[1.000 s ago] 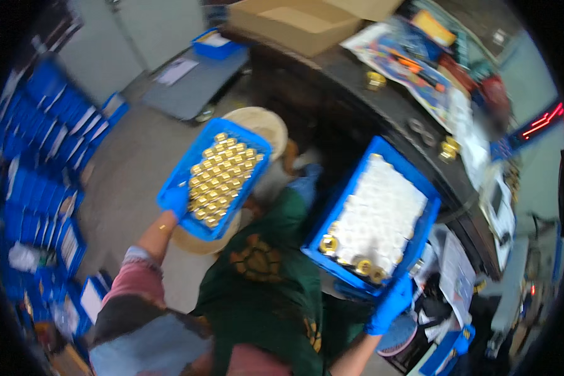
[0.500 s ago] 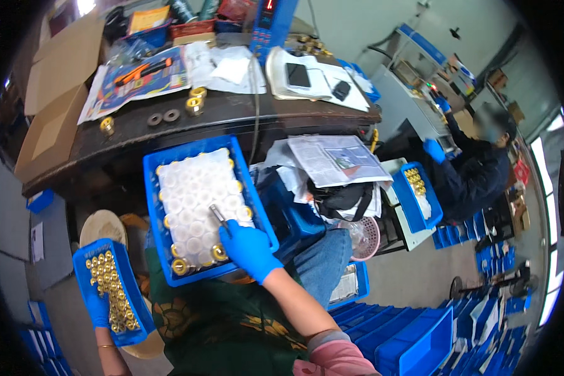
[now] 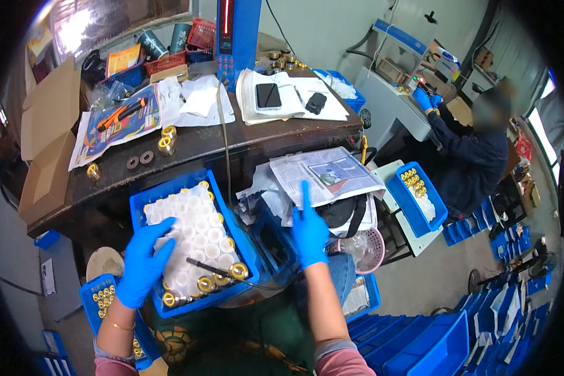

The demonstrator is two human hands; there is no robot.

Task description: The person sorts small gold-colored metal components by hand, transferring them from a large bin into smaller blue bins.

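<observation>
My left hand (image 3: 145, 262), in a blue glove, is over the left side of a blue tray (image 3: 233, 219), fingers apart with nothing held. White translucent paper (image 3: 197, 239) covers rows of round brass fittings in the tray; some fittings (image 3: 239, 271) show uncovered along the near edge. A dark, thin rod tool with a cable (image 3: 205, 266) lies across the near part of the paper. To the tray's right, my right hand (image 3: 309, 235), also blue-gloved, is empty with its index finger extended at the edge of a folded newspaper (image 3: 326, 175).
A second blue tray (image 3: 91, 313) of brass fittings stands at lower left, partly behind my left arm. The dark workbench (image 3: 194, 143) carries pliers, a phone and loose fittings. At right, a co-worker (image 3: 467, 141) sits beside another tray (image 3: 413, 200). Stacked blue bins (image 3: 429, 344) fill the lower right.
My right hand has let go of the rod tool, which now lies on the paper, and moved right to the newspaper. My left hand has come from the lower-left tray to the middle one.
</observation>
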